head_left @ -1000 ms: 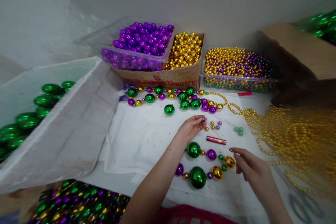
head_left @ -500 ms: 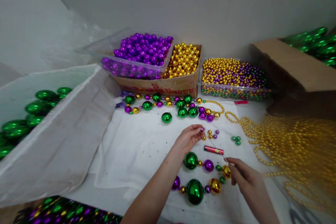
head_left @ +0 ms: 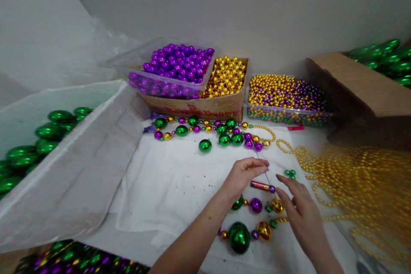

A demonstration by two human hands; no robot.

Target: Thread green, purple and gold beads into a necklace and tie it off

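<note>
My left hand [head_left: 242,175] pinches a small purple bead [head_left: 267,165] between thumb and fingertips, with a thin string or wire running past it. Lower on that line sits another purple bead [head_left: 272,189], close to the thumb of my right hand [head_left: 298,201]. The right thumb and index finger are spread apart, with nothing visibly gripped. Below both hands lies a strand of large beads, including a green ball [head_left: 239,237], a purple ball [head_left: 256,205] and a gold ball [head_left: 264,230]. A red lighter [head_left: 259,185] lies just under the left fingertips.
Behind are a clear bin of purple balls [head_left: 180,64], a cardboard box of gold balls [head_left: 226,75] and a tub of small mixed beads [head_left: 285,94]. Finished-looking strands [head_left: 181,130] lie before them. Gold bead chains [head_left: 359,180] pile up right; a white-lined box [head_left: 86,158] stands left.
My left hand has moved right, nearer my right hand. The right fingers have parted from the line, and a purple bead now sits low on it. The small loose gold and purple beads are no longer visible.
</note>
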